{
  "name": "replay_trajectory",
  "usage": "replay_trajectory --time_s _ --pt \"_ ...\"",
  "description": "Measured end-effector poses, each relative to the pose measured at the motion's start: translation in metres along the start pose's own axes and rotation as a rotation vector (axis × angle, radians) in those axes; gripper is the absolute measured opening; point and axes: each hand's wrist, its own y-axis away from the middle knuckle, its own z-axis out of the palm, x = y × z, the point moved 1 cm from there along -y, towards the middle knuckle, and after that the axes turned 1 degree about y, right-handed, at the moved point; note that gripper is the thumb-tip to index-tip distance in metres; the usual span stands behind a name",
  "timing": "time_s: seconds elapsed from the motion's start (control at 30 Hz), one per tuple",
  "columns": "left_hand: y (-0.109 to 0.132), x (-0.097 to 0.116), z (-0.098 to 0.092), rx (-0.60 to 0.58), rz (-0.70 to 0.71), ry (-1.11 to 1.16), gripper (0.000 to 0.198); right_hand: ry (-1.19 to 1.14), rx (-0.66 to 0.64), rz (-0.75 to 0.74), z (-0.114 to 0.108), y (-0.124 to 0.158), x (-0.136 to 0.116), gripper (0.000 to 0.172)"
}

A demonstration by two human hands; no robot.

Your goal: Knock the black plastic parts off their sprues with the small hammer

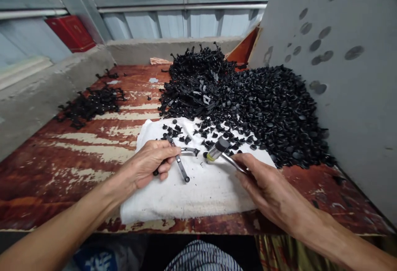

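My left hand pinches a black jointed linkage part, whose flat arms stick out to the right and downward over a white cloth. My right hand is wrapped round the metal handle of a small mallet. One face of the mallet head is black, the other yellowish. The head is just above the cloth, to the right of the linkage's tip. Several small black round-headed pieces lie scattered on the far half of the cloth.
A big heap of black round-headed pieces leans toward the grey spotted panel on the right. Black linkage arms are piled at the back. A smaller pile of black parts lies left on the worn red-brown tabletop.
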Motion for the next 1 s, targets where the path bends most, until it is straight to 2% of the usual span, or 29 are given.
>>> replay_trajectory --time_s 0.17,0.3,0.47,0.57,0.67,0.83,1.0 --pt "-0.004 0.001 0.002 0.019 0.039 0.045 0.021 -0.025 0.040 0.031 -0.002 -0.006 0.001 0.013" --pt "0.001 0.002 -0.007 0.076 0.052 0.097 0.020 0.114 -0.027 -0.018 -0.001 -0.017 -0.011 0.020" --pt "0.011 -0.004 -0.021 0.079 -0.041 0.166 0.013 0.352 -0.202 -0.017 0.002 -0.034 -0.027 0.033" --pt "0.012 -0.005 -0.021 0.043 -0.079 0.185 0.015 0.375 -0.176 0.017 0.005 -0.042 -0.023 0.031" --pt "0.009 -0.003 -0.012 0.028 -0.107 0.195 0.011 0.303 -0.082 0.057 0.006 -0.042 -0.010 0.022" --pt "0.002 0.000 0.003 -0.030 -0.051 0.202 0.006 0.001 0.058 0.071 -0.001 -0.028 0.004 0.014" --pt "-0.008 0.001 0.010 0.026 -0.020 0.232 0.013 -0.158 0.086 0.171 -0.003 -0.011 0.010 0.012"
